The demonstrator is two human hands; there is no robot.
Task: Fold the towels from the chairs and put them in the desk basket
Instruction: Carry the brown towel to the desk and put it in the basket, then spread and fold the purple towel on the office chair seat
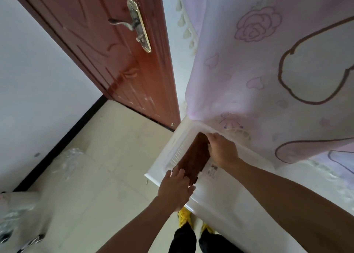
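A folded brown towel (194, 155) lies inside a white perforated basket (175, 153) on the white desk (226, 199). My left hand (175, 189) lies on the towel's near end with its fingers extended. At the towel's far right edge my right hand (223, 150) presses down, its fingertips tucked along the towel's side. Whether the right fingers curl round the cloth is hidden. No chairs are in view.
A pink floral curtain (268, 70) hangs over the desk's far side, right behind the basket. A reddish-brown door (118, 61) with a metal handle (132, 25) stands to the left. Clear plastic wrap (70, 160) lies on the tiled floor at the left.
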